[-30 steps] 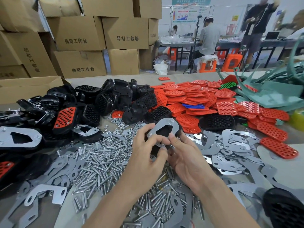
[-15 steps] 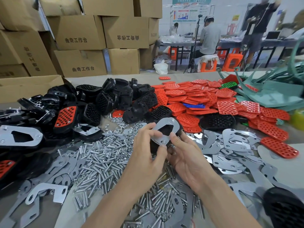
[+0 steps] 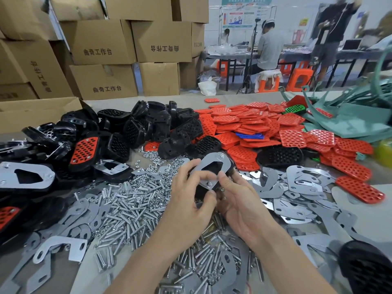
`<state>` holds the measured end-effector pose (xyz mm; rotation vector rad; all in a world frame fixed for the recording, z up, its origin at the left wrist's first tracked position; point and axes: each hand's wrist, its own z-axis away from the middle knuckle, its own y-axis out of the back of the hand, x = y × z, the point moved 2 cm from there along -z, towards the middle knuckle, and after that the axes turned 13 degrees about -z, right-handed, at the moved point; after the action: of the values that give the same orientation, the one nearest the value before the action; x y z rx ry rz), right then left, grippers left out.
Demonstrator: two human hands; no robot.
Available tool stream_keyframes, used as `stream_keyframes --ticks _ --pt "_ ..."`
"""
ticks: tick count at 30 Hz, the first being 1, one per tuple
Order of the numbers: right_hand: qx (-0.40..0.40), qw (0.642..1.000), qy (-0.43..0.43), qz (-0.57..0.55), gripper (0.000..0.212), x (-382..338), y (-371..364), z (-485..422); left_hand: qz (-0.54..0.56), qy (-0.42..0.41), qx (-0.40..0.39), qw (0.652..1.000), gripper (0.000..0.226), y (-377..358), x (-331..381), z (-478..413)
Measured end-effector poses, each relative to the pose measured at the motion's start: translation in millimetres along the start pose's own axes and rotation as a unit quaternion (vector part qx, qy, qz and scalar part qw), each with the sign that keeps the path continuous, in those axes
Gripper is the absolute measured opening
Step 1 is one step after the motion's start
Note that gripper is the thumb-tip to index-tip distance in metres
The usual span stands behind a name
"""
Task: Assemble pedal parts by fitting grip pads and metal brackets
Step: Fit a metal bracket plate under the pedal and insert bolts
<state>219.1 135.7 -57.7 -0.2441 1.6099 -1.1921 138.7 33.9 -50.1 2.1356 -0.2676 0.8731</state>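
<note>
Above the table's middle I hold a black pedal body with a grey metal bracket (image 3: 220, 165) lying on its upper face. My left hand (image 3: 191, 200) grips the pedal's near-left side, fingers curled over the bracket's edge. My right hand (image 3: 237, 200) holds the near-right end, thumb pressing beside a small bolt at the bracket's corner. Orange grip pads (image 3: 250, 128) are heaped behind, black pedal bodies (image 3: 148, 124) to the back left. Loose bolts (image 3: 135, 204) lie under my hands, and flat brackets (image 3: 297, 187) to the right.
Finished pedals with brackets (image 3: 27, 177) lie at the left edge. Cardboard boxes (image 3: 101, 43) are stacked behind the table. Green plastic parts (image 3: 350, 122) sit at the far right. People work at tables in the background.
Both hands keep hold of the pedal; the fingers have shifted slightly on the bracket's near end, and the pedal has tilted a little.
</note>
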Motion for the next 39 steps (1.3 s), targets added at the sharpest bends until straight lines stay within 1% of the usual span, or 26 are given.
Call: stream_keyframes --ticks 2,6,11,15,18,20,22,25,30,34,36,39 --pt "0.0 1.0 0.0 -0.003 0.031 -0.4 0.5 -1.5 0.001 0.005 0.004 1.0 0.026 -0.3 -1.5 0.1" --pt "-0.005 1.0 0.001 0.01 0.029 0.0 1.5 -1.4 -0.013 0.01 -0.012 1.0 0.014 -1.5 0.6 -0.6" --pt "-0.004 1.0 -0.001 0.001 0.031 -0.6 1.8 -1.5 -0.021 0.0 -0.007 1.0 0.025 -0.2 -1.0 1.0" --pt "-0.004 1.0 0.004 0.021 0.032 -0.9 0.0 -0.3 -0.031 0.004 -0.02 0.999 0.015 -1.6 -0.8 0.2" --pt "0.003 1.0 0.006 0.019 0.031 -1.1 0.2 -0.3 -0.023 0.002 -0.015 1.0 0.02 -1.5 -0.1 1.0" --pt "-0.001 1.0 0.002 0.005 0.032 -1.2 0.4 -1.0 -0.006 0.014 -0.007 1.0 0.024 -1.2 -1.5 1.5" --pt "-0.011 1.0 -0.001 -0.001 0.032 -1.3 0.5 -1.1 -0.008 0.024 -0.008 1.0 0.019 -1.6 -3.5 0.9" --pt "-0.012 1.0 -0.001 0.006 0.032 -1.1 1.0 -1.1 -0.018 0.013 -0.014 1.0 0.012 -2.2 -2.6 -0.4" --pt "0.0 1.0 -0.004 -0.003 0.03 -0.9 3.3 -2.7 -0.03 0.002 -0.001 1.0 0.023 -1.5 -3.1 0.5" --pt "-0.003 1.0 -0.003 -0.006 0.029 -0.9 2.9 -2.7 -0.036 0.006 -0.005 0.999 0.011 -3.2 -4.3 -0.2" --pt "0.005 1.0 -0.001 0.001 0.028 -0.5 3.5 -3.0 -0.041 0.0 -0.009 0.999 0.014 -3.0 -3.3 0.5" --pt "0.014 1.0 -0.002 -0.009 0.024 -0.2 3.9 -3.6 -0.028 -0.001 -0.005 1.0 0.027 -2.0 -4.5 1.1"
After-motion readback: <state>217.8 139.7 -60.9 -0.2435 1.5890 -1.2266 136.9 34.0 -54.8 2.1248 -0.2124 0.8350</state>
